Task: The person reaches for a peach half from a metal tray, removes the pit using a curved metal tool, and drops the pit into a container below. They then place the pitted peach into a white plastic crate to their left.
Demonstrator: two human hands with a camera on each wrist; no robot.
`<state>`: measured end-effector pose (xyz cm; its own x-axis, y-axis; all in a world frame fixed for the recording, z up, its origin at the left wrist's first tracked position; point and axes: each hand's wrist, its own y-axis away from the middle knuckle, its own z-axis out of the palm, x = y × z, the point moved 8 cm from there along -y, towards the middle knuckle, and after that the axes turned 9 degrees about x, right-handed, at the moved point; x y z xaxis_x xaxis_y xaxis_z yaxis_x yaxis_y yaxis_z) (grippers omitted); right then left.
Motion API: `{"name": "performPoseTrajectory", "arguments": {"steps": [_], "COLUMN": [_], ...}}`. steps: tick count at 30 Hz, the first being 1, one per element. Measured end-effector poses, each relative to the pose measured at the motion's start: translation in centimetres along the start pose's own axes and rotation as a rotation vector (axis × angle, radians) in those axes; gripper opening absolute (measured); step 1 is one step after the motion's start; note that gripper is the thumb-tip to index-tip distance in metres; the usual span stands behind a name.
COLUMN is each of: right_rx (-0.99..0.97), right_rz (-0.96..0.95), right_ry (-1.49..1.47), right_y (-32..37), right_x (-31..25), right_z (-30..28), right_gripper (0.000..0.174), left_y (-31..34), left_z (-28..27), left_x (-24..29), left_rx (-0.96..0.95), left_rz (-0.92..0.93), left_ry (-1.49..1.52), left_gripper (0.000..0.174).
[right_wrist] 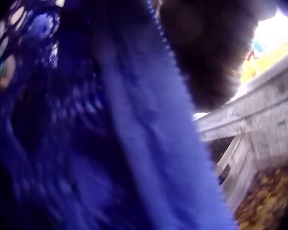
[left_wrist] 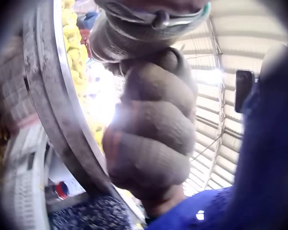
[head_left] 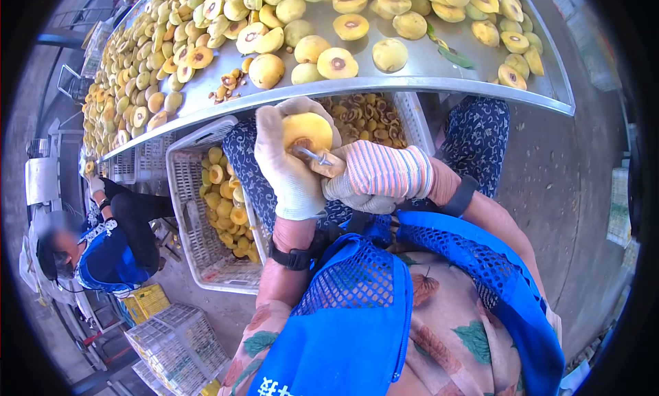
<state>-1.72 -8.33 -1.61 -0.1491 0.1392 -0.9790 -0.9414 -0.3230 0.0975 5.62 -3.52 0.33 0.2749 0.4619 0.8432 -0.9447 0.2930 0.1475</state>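
Observation:
My gloved left hand [head_left: 285, 166] grips a yellow peach half [head_left: 309, 129], its cut side turned toward the right hand. The gloved right hand [head_left: 381, 173], in a striped glove, holds a pitting tool by its wooden handle [head_left: 331, 165]. Its curved metal blade [head_left: 312, 155] is at the brown pit hollow of the peach, where the tip is hidden. Both hands are close together above the lap. In the left wrist view, the right hand's curled fingers [left_wrist: 153, 120] show from below; the blue vest [right_wrist: 149, 143] fills most of the right wrist view.
A metal table [head_left: 374, 66] bears many whole and halved peaches [head_left: 154, 66]. Below its edge stand a crate of peach halves [head_left: 199, 272] on the left and a crate of brown pits [head_left: 415, 125] between the knees. Another person [head_left: 117, 258] sits at far left.

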Motion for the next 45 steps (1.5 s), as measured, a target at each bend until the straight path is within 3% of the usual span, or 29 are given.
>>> {"name": "performPoseTrajectory", "arguments": {"steps": [1, 3, 4, 5, 7, 8, 13, 14, 16, 17, 18, 19, 21, 25, 27, 28, 29, 30, 31, 32, 33, 35, 36, 37, 38, 39, 41, 43, 45], "right_rx": [-0.004, 0.032, -0.054, -0.028, 0.174, 0.165, 0.722, 0.577, 0.743, 0.858, 0.747, 0.779, 0.739, 0.782, 0.751, 0.817, 0.739, 0.621, 0.445, 0.462, 0.548, 0.547, 0.545, 0.448, 0.359, 0.381, 0.368, 0.357, 0.396], "right_rz": [0.001, 0.339, 0.203, -0.005, -0.125, -0.148, -0.071, -0.172, -0.419, -0.651, -0.431, -0.478, -0.321, -0.467, -0.097, -0.093, -0.438, -0.258, 0.219, 0.371, 0.387, 0.143, 0.15, 0.215, 0.268, 0.242, 0.358, 0.367, 0.398], "right_ry": [-0.001, -0.081, -0.093, 0.285, 1.276, 1.262, 1.353, 1.429, 1.07, 0.905, 0.905, 0.958, 1.066, 1.113, 0.302, 0.254, 1.044, 1.26, 1.182, 1.158, 1.203, 1.272, 1.265, 1.149, 1.035, 1.038, 1.019, 1.013, 0.953], "right_y": [0.4, 1.2, 0.6, 0.2, -0.5, -0.9, -0.2, -1.0, -1.8, -2.0, -3.3, -3.9, -4.6, -4.0, -4.1, -3.1, -2.9, -3.0, -2.4, -1.1, 0.2, 0.6, 0.4, -0.4, -1.3, -1.3, -1.5, -1.0, -0.5], "right_x": [-0.9, 0.1, 1.8, 4.3, 5.4, 5.7, 2.5, 1.1, -2.5, -3.8, -3.8, -4.3, -3.5, -3.7, -1.0, -0.8, -1.5, 1.2, 4.4, 5.4, 8.2, 9.3, 9.0, 9.1, 8.6, 6.3, 8.5, 9.4, 10.1], "right_z": [0.3, 0.3, 0.3, -1.0, -4.1, -3.6, -5.2, -3.4, -1.3, -0.9, -0.9, -0.5, -0.6, -0.6, -3.9, -4.6, -4.0, -4.7, -6.3, -7.4, -8.7, -8.6, -8.5, -7.6, -6.9, -6.2, -6.5, -6.7, -7.7], "right_gripper": [0.025, 0.02, 0.013, 0.015, 0.015, 0.015, 0.017, 0.017, 0.018, 0.025, 0.031, 0.031, 0.026, 0.02, 0.017, 0.017, 0.021, 0.027, 0.033, 0.033, 0.037, 0.041, 0.041, 0.042, 0.042, 0.026, 0.027, 0.03, 0.032], "left_y": [-0.2, -1.0, -1.4, -1.9, -2.5, -2.4, -2.1, -1.8, -1.0, -0.7, -0.5, -0.2, 0.4, 0.9, 0.7, 0.5, 0.3, 0.3, 0.2, 0.1, 0.3, 0.0, -1.6, -3.1, -5.5, -7.5, -11.5, -15.5, -18.1], "left_z": [-0.2, -1.6, -2.5, -3.4, -5.1, -6.1, -9.6, -8.9, -6.6, -5.8, -5.5, -5.0, -3.8, -4.0, -5.9, -7.6, -9.7, -11.8, -13.8, -17.9, -19.3, -18.4, -15.9, -14.2, -12.3, -9.6, -4.2, -2.1, -1.8], "left_x": [0.0, -1.7, -1.5, -0.8, 0.3, 0.9, 3.4, 3.3, 2.4, 1.7, 1.1, 0.7, 0.1, -1.1, -0.2, 1.0, 2.5, 4.7, 7.0, 9.8, 11.9, 13.5, 12.8, 11.9, 10.0, 9.1, 5.8, 1.7, 0.3], "left_rx": [0.004, 0.152, 0.215, 0.181, 0.183, 0.194, 0.321, 0.267, 0.255, 0.238, 0.189, 0.178, 0.168, 0.158, 0.203, 0.212, 0.219, 0.268, 0.313, 0.575, 0.829, 0.905, 0.581, 0.493, 0.38, 0.362, 0.101, -0.036, -0.06], "left_rz": [0.001, -0.254, -0.2, -0.167, -0.167, -0.148, 0.069, 0.053, -0.004, -0.053, -0.078, -0.09, -0.071, -0.175, -0.126, -0.045, 0.043, 0.117, 0.19, 0.409, 0.633, 0.631, 0.534, 0.69, 0.465, 0.499, 0.69, 0.547, 0.536], "left_ry": [-0.001, 0.329, 0.302, 0.343, 0.492, 0.477, 0.267, 0.268, 0.259, 0.249, 0.204, 0.213, 0.109, 0.178, 0.199, 0.117, 0.033, -0.255, -0.543, -1.163, -1.783, -1.737, -1.199, -1.146, -1.153, -1.445, -1.673, -1.917, -1.894], "left_gripper": [0.048, 0.051, 0.054, 0.052, 0.048, 0.048, 0.039, 0.037, 0.038, 0.038, 0.04, 0.04, 0.041, 0.038, 0.042, 0.043, 0.043, 0.045, 0.047, 0.052, 0.057, 0.059, 0.054, 0.051, 0.053, 0.054, 0.06, 0.066, 0.062]}}
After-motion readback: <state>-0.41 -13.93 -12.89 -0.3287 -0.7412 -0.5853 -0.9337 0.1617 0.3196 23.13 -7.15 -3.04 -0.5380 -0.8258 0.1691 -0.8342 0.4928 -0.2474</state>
